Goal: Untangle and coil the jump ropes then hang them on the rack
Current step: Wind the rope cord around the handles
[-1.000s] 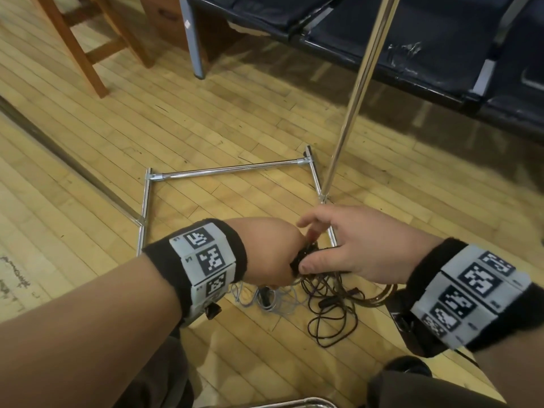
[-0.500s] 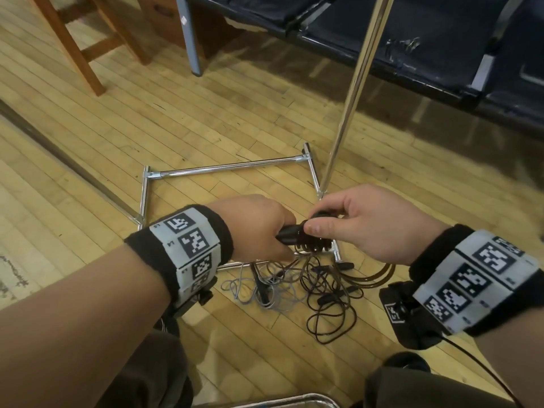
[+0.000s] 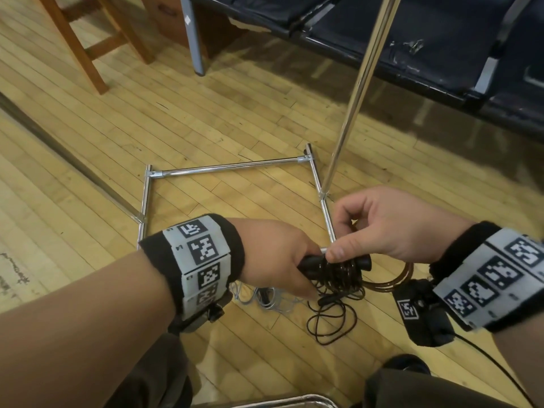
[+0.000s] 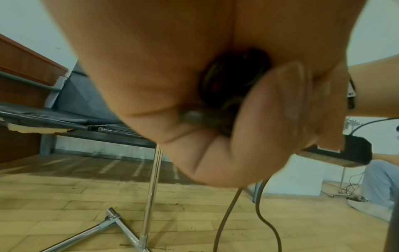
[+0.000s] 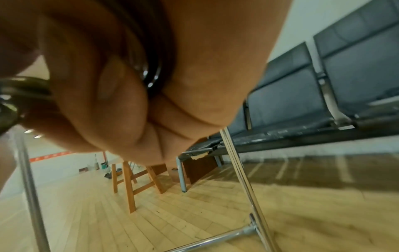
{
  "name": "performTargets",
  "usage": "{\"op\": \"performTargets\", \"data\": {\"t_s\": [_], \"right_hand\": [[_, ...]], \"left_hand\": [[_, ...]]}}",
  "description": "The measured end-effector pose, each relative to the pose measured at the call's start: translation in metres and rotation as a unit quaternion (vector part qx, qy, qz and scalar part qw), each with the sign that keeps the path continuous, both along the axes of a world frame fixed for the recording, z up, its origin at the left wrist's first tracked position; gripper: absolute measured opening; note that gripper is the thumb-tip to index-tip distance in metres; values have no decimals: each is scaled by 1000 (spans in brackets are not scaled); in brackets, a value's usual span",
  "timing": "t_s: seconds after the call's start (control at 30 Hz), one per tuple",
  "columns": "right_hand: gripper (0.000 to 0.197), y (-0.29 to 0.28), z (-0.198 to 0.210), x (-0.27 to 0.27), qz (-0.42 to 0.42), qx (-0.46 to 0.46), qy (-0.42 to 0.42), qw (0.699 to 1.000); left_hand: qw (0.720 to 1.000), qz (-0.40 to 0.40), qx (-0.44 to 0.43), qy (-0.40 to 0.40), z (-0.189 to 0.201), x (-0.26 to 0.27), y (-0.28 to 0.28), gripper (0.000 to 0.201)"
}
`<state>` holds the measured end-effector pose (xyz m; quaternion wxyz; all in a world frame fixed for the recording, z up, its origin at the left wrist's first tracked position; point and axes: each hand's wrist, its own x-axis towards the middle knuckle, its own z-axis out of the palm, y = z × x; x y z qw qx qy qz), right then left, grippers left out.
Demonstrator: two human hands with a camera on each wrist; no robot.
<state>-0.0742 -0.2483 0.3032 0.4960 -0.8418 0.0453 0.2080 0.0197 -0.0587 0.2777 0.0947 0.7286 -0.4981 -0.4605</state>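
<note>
My left hand (image 3: pixel 294 275) grips a black jump-rope handle (image 3: pixel 309 262) just above the floor, and dark rope (image 3: pixel 338 275) is wound round it in several turns. In the left wrist view my fingers curl round the dark bundle (image 4: pixel 233 81). My right hand (image 3: pixel 344 240) pinches the wound rope from above, thumb on the wraps. Brown loops (image 3: pixel 397 279) of the same rope hang under that hand, and they pass through its curled fingers (image 5: pixel 151 68). The chrome rack's base frame (image 3: pixel 229 166) and upright pole (image 3: pixel 359 83) stand right behind my hands.
A thin black rope (image 3: pixel 332 319) and a grey rope (image 3: pixel 265 300) lie tangled on the wooden floor below my hands. A row of dark seats (image 3: pixel 412 39) stands behind the rack, wooden stool legs (image 3: pixel 88 48) at the far left. A metal floor strip (image 3: pixel 73 160) runs diagonally at left.
Both hands rose with the handle and rope bundle, then came back toward me. My right hand's fingers shifted on the wraps, and its thumb now lies on top of them.
</note>
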Motion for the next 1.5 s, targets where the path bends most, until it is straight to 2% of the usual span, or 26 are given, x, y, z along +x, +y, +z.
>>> {"op": "performTargets", "data": {"t_s": [0.07,0.13,0.23,0.33,0.37,0.43,0.47,0.53,0.57,0.63,0.73,0.87,1.0,1.07,1.2,1.3,1.37,1.5], "right_hand": [[51,-3,-1,0,-40,82,29,995],[44,-3,-5,0,-81,149,63,984],[38,4,-11,1,-119,201,79,969],[61,17,-18,3,-150,149,53,976],[60,21,-21,3,-184,130,46,973],[39,27,-27,5,-249,145,58,956],[33,31,-29,7,-255,161,75,951],[38,36,-34,8,-221,158,97,957],[42,39,-36,8,-202,149,96,963],[47,43,-35,9,-176,119,86,973],[55,38,-29,10,-121,9,51,991],[48,30,-17,9,-59,-62,35,996],[29,43,-10,4,58,-163,42,984],[25,45,-11,3,50,-182,34,981],[17,29,-11,1,-8,-154,28,988],[13,17,-11,-2,-32,-74,55,995],[15,7,-12,-3,-59,-9,63,996],[29,-12,-16,-3,-135,117,49,983]], "left_hand": [[999,13,-15,27,3,0,-1,25],[996,38,-34,76,7,-1,0,23],[985,91,-61,135,10,2,1,19],[972,149,-89,162,11,11,3,15],[968,166,-100,162,11,13,4,14],[952,215,-120,179,13,17,5,15],[937,253,-133,201,14,20,6,12],[896,335,-163,241,16,28,8,12],[886,364,-172,230,16,33,9,14],[898,391,-156,129,13,41,10,18],[929,361,-81,-17,9,49,12,19],[952,298,16,-75,5,48,16,21],[969,146,101,-170,-2,27,6,17],[971,87,129,-182,-5,17,3,21],[973,1,156,-172,-7,-6,-6,26],[981,-56,120,-141,-5,-14,-7,19],[990,-51,73,-109,0,-10,-5,11],[999,-4,-12,-45,5,0,-2,20]]}}
